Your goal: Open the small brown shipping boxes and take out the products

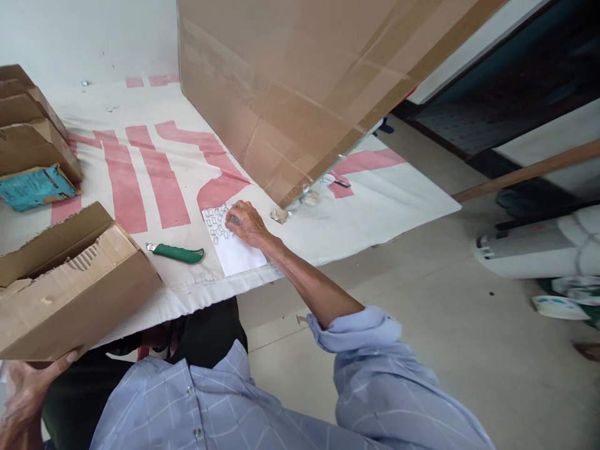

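My left hand [32,387] grips the lower near edge of an open cardboard box [75,300] at the left, its thumb along the edge and its other fingers mostly hidden. My right hand [246,224] is over a white sheet of paper [239,257], fingers bent together at its upper part. Several small greyish outlined pieces [215,224] sit in rows on the sheet; whether they are loose or stuck down I cannot tell. What the right fingertips hold, if anything, is too small to name. Between box and paper lies a green utility knife [178,252], its blade end toward the box.
A large taped cardboard sheet or carton [281,94] leans over the table's back. More cardboard boxes [37,137] and a blue packet [37,187] stand at left. Crumpled clear lumps [280,215] and a dark-handled item [341,182] lie right of the paper. Red tape strips mark the white cloth [375,219].
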{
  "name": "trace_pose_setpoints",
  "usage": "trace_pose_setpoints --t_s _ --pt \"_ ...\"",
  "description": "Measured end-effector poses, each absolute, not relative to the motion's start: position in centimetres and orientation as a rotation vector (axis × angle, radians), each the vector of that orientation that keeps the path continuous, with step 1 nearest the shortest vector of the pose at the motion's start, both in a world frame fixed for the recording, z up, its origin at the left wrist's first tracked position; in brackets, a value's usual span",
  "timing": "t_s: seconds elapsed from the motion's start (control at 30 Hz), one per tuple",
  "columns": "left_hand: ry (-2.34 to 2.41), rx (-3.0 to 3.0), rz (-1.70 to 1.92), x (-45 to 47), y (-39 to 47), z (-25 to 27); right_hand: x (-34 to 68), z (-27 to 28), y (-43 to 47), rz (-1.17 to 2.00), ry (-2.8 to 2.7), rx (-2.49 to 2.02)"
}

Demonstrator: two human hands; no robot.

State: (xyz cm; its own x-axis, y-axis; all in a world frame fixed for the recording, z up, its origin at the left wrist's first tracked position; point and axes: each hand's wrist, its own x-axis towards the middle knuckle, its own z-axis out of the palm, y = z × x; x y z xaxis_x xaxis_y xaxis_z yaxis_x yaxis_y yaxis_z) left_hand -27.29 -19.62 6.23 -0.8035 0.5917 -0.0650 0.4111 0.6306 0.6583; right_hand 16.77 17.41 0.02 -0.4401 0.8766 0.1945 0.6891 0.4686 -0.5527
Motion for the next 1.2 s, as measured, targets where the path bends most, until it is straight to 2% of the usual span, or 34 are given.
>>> trace_pose_setpoints --t_s 0.33,0.5,0.6,0.73,1.0,1.1,1.2 --pt "2.506 0.824 1.015 -28.3 -19.2 5.4 16.6 0.6 16.7 0.399 -2.273 -1.246" --pt "2.301 0.877 1.134 -25.8 -18.7 7.1 15.9 2.5 14.7 0.392 -2.136 -1.112" --pt "2.143 0.931 1.278 -24.2 -18.4 8.7 14.2 4.3 12.4 0.477 -2.039 -1.016" --pt "1.971 1.02 1.386 -23.2 -18.6 9.2 10.6 6.8 8.4 0.768 -2.069 -0.856" --pt "1.871 1.307 1.327 -23.1 -20.3 7.7 6.2 6.9 2.9 1.231 -2.24 -0.513" --pt "1.87 1.361 1.286 -23.2 -20.9 7.4 6.8 7.3 1.6 1.202 -2.257 -0.537" --pt "1.866 1.385 1.286 -23.4 -21.2 7.2 7.5 9.0 0.0 0.977 -2.251 -0.538"
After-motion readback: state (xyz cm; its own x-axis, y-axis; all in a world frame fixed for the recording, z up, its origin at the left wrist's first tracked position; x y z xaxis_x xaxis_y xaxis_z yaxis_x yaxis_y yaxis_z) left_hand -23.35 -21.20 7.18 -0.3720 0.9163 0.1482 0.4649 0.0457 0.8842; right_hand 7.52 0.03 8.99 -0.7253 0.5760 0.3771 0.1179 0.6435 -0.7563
